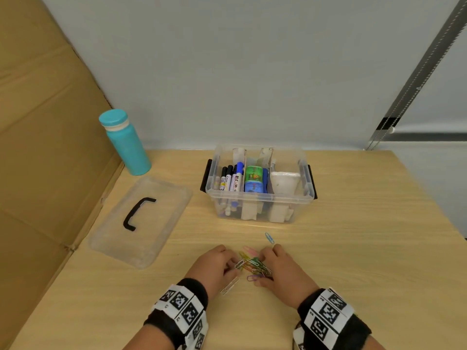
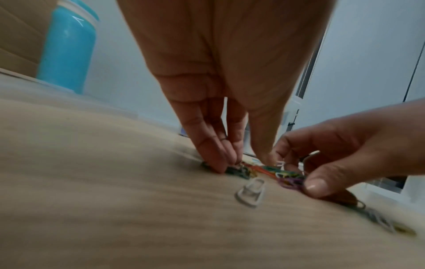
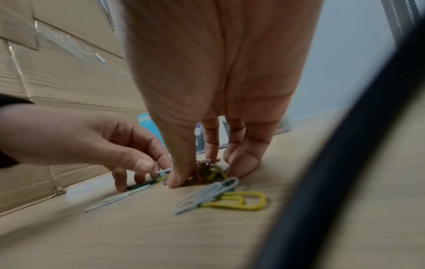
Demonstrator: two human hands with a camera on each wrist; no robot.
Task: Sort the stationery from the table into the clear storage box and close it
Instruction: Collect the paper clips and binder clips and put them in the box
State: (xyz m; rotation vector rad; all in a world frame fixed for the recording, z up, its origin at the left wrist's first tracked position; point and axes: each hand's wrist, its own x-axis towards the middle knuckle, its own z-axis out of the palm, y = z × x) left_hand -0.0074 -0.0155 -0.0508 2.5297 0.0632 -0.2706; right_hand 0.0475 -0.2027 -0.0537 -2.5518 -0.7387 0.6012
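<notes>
paper clips (image 1: pixel 254 265) thin coloured wire loops, left hand (image 1: pixel 214 265) and right hand (image 1: pixel 283 267) pinching them

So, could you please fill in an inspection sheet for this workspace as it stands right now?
Surface: light wooden table, paper clips loose on it.
Job's things: clear box open, with markers in its left section; lid lies flat to its left; pile of coloured paper clips near the front edge; one blue clip apart, toward the box.
Clutter: teal bottle upright at the back left.
Grippers: left hand and right hand flank the pile, fingertips down among the clips, the right closing on the bunch.
Cables: dark cord crosses the right wrist view.
Surroundings: cardboard on the left, pale wall behind.
</notes>
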